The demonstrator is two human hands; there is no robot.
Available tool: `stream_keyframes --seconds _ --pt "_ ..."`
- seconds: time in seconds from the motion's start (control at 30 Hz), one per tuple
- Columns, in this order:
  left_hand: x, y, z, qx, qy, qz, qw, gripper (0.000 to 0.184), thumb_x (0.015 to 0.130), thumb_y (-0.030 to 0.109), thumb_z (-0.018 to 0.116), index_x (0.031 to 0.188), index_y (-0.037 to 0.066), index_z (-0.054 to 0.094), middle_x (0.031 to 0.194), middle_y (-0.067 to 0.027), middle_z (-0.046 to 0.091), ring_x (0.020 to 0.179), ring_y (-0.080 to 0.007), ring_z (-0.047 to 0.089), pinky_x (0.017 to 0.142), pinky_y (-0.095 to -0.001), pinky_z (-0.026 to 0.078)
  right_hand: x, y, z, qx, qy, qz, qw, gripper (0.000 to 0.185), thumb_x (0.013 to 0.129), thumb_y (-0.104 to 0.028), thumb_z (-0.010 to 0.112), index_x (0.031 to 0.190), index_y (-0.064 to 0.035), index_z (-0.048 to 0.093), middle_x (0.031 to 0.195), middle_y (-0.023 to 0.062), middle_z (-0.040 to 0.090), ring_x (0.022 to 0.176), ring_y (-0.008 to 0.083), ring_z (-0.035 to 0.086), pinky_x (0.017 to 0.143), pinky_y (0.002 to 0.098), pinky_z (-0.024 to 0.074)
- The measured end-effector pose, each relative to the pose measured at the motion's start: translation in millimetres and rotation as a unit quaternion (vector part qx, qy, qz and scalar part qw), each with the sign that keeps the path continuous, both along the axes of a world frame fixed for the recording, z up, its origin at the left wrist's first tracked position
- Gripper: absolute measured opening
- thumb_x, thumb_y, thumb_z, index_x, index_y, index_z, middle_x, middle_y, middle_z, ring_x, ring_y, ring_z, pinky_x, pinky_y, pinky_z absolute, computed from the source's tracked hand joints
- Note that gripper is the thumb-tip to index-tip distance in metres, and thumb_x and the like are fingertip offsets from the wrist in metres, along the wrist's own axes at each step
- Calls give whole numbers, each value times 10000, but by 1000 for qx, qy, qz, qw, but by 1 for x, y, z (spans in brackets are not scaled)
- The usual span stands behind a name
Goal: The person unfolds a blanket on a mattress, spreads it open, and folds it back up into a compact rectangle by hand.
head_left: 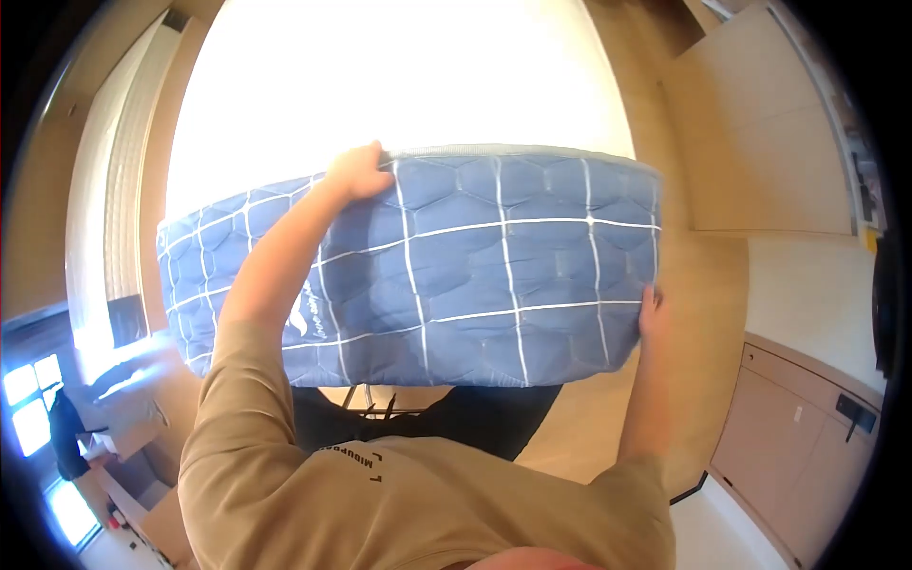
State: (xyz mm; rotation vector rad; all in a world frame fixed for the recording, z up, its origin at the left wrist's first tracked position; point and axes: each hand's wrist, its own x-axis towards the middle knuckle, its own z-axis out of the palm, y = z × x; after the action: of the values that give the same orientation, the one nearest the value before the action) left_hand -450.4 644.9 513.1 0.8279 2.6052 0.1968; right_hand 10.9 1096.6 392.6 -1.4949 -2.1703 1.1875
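Observation:
A blue quilted mattress pad (456,275) with white grid lines spans the view in front of my body. White lettering and a small white emblem show on its left part. My left hand (359,173) is closed on the pad's top edge, left of the middle. Farther right and lower, my right hand (652,313) grips the pad's right edge, its fingers partly hidden behind the fabric. Beyond the pad lies a broad, overexposed white surface (399,76), like a mattress top; the pad covers its near end.
Wooden flooring (698,304) runs along the right side. A beige cabinet (760,133) stands at the upper right and a brownish door (807,456) at the lower right. On the left are a pale curtain-like panel (114,180), bright windows (33,404) and open boxes (142,484).

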Motion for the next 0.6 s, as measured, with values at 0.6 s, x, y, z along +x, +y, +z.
stream_keyframes --seconds 0.6 --pt "178 161 28 307 63 -416 854 243 614 97 642 833 38 554 1103 -158 566 996 -330 552 777 -421 465 62 -25 102 -347 553 -187 734 491 875 -214 561 1308 -1 470 1325 158 531 1207 328 517 1021 498 416"
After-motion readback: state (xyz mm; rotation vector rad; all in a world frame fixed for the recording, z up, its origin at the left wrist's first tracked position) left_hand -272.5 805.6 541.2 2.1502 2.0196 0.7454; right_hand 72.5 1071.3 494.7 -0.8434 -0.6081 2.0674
